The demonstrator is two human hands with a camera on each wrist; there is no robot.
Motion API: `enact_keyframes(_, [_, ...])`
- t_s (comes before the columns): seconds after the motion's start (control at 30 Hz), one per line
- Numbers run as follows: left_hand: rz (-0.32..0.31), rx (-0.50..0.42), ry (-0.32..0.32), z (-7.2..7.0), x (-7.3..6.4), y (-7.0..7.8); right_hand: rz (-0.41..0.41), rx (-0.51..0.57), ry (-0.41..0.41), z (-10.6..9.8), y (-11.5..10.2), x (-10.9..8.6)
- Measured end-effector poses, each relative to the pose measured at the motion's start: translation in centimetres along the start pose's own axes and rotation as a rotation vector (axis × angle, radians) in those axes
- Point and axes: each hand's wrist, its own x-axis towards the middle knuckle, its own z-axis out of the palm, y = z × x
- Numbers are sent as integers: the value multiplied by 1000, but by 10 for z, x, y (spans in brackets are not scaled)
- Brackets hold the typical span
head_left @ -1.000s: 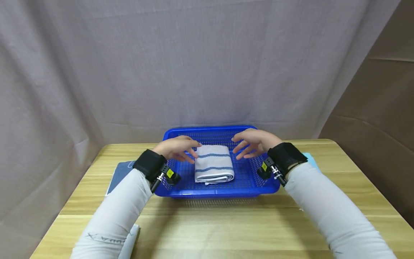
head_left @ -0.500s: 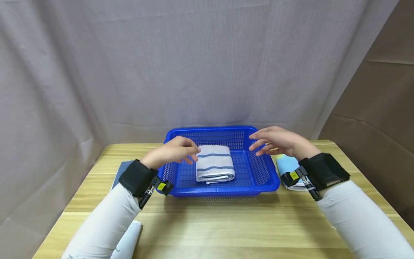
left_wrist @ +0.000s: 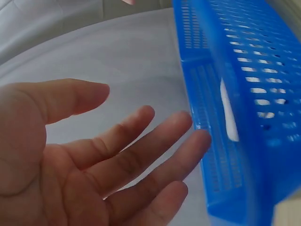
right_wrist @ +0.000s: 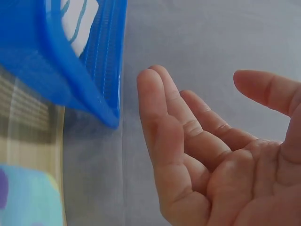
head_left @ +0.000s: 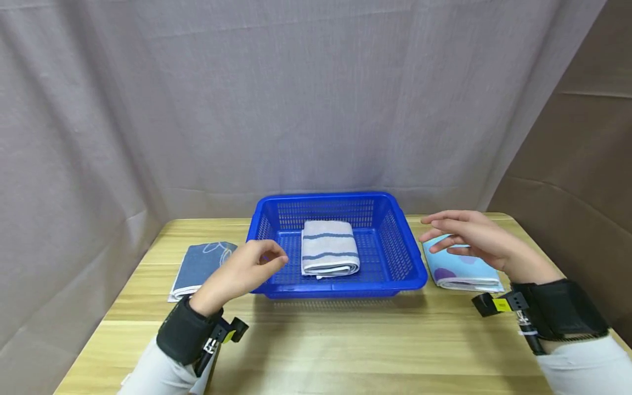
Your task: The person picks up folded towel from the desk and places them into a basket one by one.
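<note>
A folded white towel with blue stripes (head_left: 329, 247) lies in the blue plastic basket (head_left: 340, 288). My left hand (head_left: 247, 269) hovers by the basket's left front corner, its fingers loosely bent and nothing between them; the left wrist view shows the fingers (left_wrist: 136, 160) spread apart from the thumb. To the right of the basket, my right hand (head_left: 474, 238) is held above a folded light-blue towel with purple spots (head_left: 464, 269). Its palm (right_wrist: 244, 188) is bare in the right wrist view, the fingers relaxed. A folded dark-blue towel (head_left: 202, 269) lies left of the basket, partly behind my left hand.
Everything stands on a wooden table (head_left: 345, 345). A grey cloth (head_left: 316, 109) hangs behind it, with a brown one (head_left: 582, 181) on the right. Another pale folded item (head_left: 209, 367) shows beside my left forearm, mostly hidden by it.
Both hands have moved away from the striped towel: the right one out to the right over the spotted towel, the left one back toward the front left. The striped towel stays in the basket.
</note>
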Motion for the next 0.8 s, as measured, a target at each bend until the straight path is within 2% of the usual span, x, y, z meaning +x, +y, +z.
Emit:
enact_keyframes(0.13, [31,72,54,8,-13,-8,-10,-10,19,-4,12,-19])
enact_keyframes(0.27, [67,101,112,15,-24,-14,-2,8,39,-10,27,-38])
enact_keyframes(0.4, [59,87,179,23,-33,-18,11,57,49,-12,48,-46])
enact_keyframes(0.5, [54,116,217,28,-37,-21,17,91,61,-11,66,-52])
enact_keyframes(0.8, [101,277,215,41,-42,-27,93,145,138,-7,112,-81])
